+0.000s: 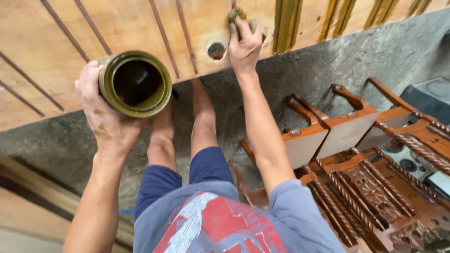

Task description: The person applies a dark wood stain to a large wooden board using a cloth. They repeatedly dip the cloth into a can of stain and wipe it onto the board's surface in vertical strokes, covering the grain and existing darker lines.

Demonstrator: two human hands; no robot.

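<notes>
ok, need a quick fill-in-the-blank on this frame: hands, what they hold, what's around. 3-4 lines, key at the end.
1. The left hand holds an open, olive-stained ____, its mouth turned toward the camera.
2. The right hand presses a brush against the wooden panel, just beside a round ____ in it.
3. To the person's right stand carved wooden ____ in reddish-brown finish.
4. The person wears blue ____ and stands on a grey concrete floor.

Missing words: can; hole; chairs; shorts

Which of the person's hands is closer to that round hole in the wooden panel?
The right hand. It presses a brush against the panel just beside the round hole. The left hand is farther off to the side, gripping an open can.
</notes>
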